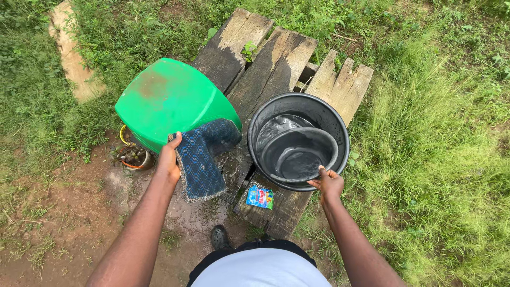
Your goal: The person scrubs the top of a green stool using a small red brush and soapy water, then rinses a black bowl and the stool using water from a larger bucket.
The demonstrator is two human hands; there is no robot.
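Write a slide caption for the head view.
Left hand holds blue cloth on green tub; right hand grips black bowl.

We see weathered grey wooden planks laid side by side on muddy ground ringed by grass. On them rest an overturned green plastic tub at the left edge, a round black plastic basin toward the right edge, and a small blue sachet at the near edge.
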